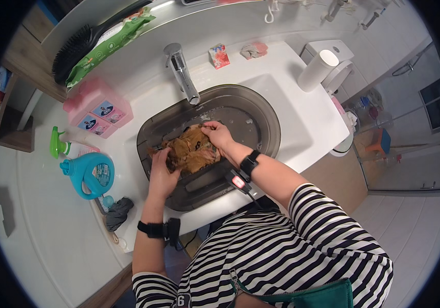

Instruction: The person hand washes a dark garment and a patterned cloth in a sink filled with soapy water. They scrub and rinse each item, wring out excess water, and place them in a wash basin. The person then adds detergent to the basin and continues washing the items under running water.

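A wet, bunched brown patterned cloth (pixel 195 150) lies in a dark translucent plastic basin (pixel 268 111), which rests in a white washbasin. My left hand (pixel 163 171) grips the cloth's left end, fingers curled into its folds. At the upper right edge of the cloth, my right hand (pixel 219 136) pinches the fabric between thumb and fingers. Shallow water with some suds shows in the basin around it. The chrome faucet (pixel 182 73) reaches over the basin's back rim. Under the cloth, part of the basin floor is hidden.
Left of the basin stand a pink jug (pixel 98 107), a green-headed spray bottle (pixel 69 146), a blue detergent bottle (pixel 92 175) and a dark grey cloth (pixel 119 213). A small red-and-white box (pixel 219 56) and a grey-pink cloth (pixel 253 50) sit behind. A white cylinder (pixel 317 71) stands right.
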Motion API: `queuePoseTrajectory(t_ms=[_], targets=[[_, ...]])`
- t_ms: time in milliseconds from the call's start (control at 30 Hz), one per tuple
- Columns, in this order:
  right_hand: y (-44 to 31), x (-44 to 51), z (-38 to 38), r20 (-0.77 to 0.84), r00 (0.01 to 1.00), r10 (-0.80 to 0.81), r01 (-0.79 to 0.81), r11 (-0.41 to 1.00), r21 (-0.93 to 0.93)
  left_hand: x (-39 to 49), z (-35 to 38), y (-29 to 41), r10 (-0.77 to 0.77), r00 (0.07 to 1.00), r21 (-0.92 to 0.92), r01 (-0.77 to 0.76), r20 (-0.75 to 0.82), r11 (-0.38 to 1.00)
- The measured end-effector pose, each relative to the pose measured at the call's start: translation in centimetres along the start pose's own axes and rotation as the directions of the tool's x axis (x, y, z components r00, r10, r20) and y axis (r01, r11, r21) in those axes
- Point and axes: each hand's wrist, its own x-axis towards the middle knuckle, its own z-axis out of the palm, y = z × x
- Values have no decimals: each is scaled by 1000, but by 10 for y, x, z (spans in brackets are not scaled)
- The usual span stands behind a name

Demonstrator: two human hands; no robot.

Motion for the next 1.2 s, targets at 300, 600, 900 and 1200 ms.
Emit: queuePoseTrajectory(t_ms=[300, 600, 900, 1200], targets=[[-31, -110, 24, 529, 672, -518, 710, 248, -659, -12, 74, 26, -21, 992, 327, 61, -125, 943], [-19, 34, 35, 97, 947, -306, 304, 757, -579, 99, 30, 37, -66, 997, 389, 49, 32, 920], [-37, -59, -16, 481, 624, -616, 745, 654, -129, 10, 20, 43, 1, 999, 257, 10, -42, 966], [-2, -19, 6, 451, 841, -300, 520, 680, -517, 53, 59, 28, 45, 989, 460, 26, -143, 887]])
